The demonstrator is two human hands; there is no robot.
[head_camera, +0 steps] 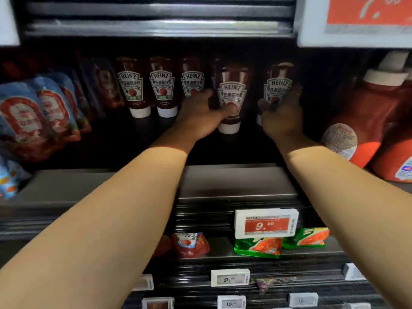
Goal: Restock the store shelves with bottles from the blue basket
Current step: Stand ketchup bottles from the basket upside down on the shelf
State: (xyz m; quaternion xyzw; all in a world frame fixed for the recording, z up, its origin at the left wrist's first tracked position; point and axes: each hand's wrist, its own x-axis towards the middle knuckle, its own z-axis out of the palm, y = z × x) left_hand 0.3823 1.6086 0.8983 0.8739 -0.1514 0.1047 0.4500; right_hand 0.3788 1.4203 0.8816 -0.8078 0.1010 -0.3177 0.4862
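Both my bare arms stretched forward. My left hand [200, 117] grips something, thumb across front; my right hand [282, 114] likewise, fingers [295, 92] curled.

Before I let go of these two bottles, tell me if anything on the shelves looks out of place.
One thing: a crumpled wrapper lies loose on the price rail under the green packets; it looks like litter, not stock. The ketchup bottles stand cap-down in a row, as designed.
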